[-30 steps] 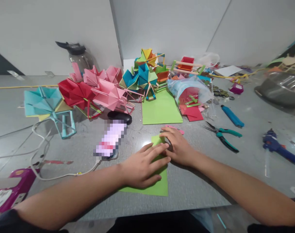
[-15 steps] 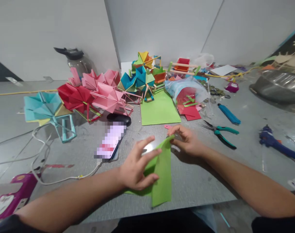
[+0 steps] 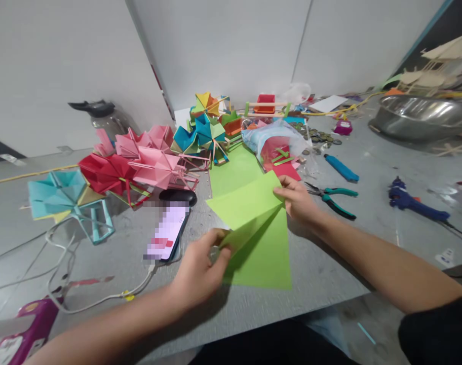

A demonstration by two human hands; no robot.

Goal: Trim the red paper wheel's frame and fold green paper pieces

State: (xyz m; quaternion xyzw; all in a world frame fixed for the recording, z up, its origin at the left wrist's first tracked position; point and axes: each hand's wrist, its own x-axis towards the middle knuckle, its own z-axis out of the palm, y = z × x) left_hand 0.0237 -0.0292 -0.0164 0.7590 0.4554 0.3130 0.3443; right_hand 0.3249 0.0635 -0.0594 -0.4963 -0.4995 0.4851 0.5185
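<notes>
Both hands' fingers pinched shut on green paper sheet [image 3: 254, 223]: left hand [image 3: 200, 268] at creased corner, right hand [image 3: 297, 200] at edge; matte, part-unfolded.

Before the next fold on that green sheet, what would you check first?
1. Left hand pinches the green paper sheet at its near corner: ok.
2. Right hand grips the far corner: ok.
3. Sheet opened, a diagonal crease showing: ok.
4. Phone lies clear of the sheet: ok.
5. Pliers close beside the right hand, not touching: ok.
6. Edges aligned squarely: cannot tell.
</notes>
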